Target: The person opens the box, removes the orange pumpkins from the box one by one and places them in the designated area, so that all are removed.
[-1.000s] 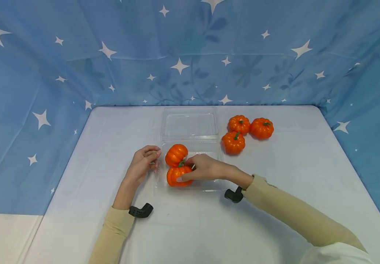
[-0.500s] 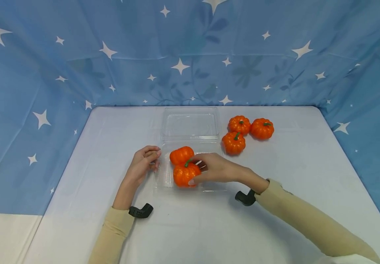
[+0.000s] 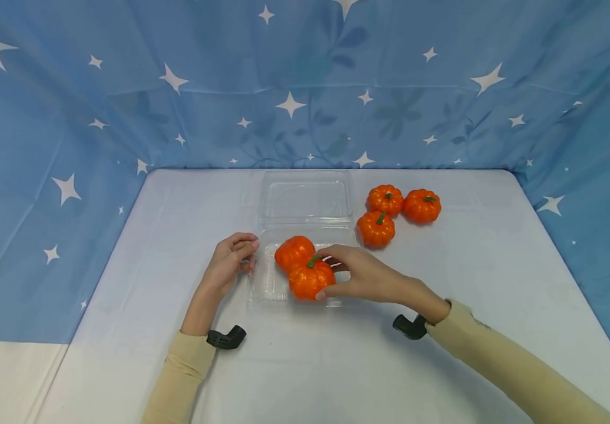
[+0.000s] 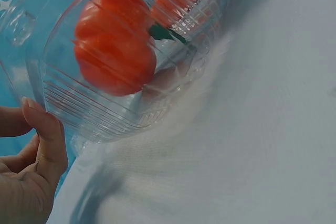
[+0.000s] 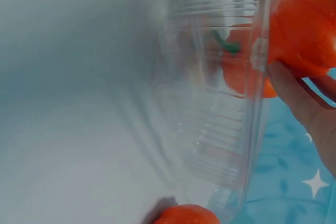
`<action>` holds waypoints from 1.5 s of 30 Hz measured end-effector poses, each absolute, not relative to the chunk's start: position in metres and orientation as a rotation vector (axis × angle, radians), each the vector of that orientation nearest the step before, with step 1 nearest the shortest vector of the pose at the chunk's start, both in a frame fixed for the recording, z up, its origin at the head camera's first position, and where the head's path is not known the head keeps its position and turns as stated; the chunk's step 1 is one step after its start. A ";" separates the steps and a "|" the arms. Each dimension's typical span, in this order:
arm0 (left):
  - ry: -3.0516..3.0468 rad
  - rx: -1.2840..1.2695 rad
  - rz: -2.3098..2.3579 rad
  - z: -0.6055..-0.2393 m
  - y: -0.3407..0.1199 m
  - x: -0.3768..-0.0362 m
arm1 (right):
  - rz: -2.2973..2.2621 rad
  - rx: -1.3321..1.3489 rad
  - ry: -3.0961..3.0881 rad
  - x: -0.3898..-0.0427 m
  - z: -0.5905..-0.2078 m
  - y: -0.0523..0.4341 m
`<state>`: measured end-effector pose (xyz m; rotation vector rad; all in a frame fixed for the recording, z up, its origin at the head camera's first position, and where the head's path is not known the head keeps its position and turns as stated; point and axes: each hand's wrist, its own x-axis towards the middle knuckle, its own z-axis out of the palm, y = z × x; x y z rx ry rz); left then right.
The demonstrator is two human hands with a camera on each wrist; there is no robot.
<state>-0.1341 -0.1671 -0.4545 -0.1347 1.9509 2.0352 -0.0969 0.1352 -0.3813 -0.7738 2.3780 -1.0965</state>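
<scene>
Head view: right hand (image 3: 360, 277) grips a toy pumpkin (image 3: 311, 279) inside the clear clamshell container (image 3: 268, 282), touching a second pumpkin (image 3: 294, 252). Left hand (image 3: 229, 262), fingers curled, steadies the container's left rim. Left wrist view: thumb (image 4: 48, 137) presses the wall. Right wrist view: fingers (image 5: 294, 95) wrap the pumpkin. Placement step; release likely follows.

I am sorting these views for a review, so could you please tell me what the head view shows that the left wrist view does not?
Only the head view shows the right hand gripping the front pumpkin, the three loose pumpkins on the table, the open lid and the starry backdrop. Only the left wrist view shows the container's ribbed wall from low down, with the left hand's fingers at its corner. Both show the clear container, two pumpkins inside it, and the left hand.
</scene>
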 end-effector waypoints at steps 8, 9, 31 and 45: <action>1.946 -0.145 2.034 -0.453 -0.167 -0.132 | -1.184 -0.799 2.389 -0.092 -0.386 0.146; 1.946 -0.142 2.035 -0.453 -0.167 -0.132 | -1.198 -0.795 2.388 -0.091 -0.386 0.147; 1.925 -0.130 2.041 -0.453 -0.168 -0.132 | -1.241 -0.814 2.672 -0.083 -0.380 0.186; 1.942 -0.117 2.045 -0.453 -0.168 -0.134 | -1.192 -0.873 2.904 -0.081 -0.388 0.207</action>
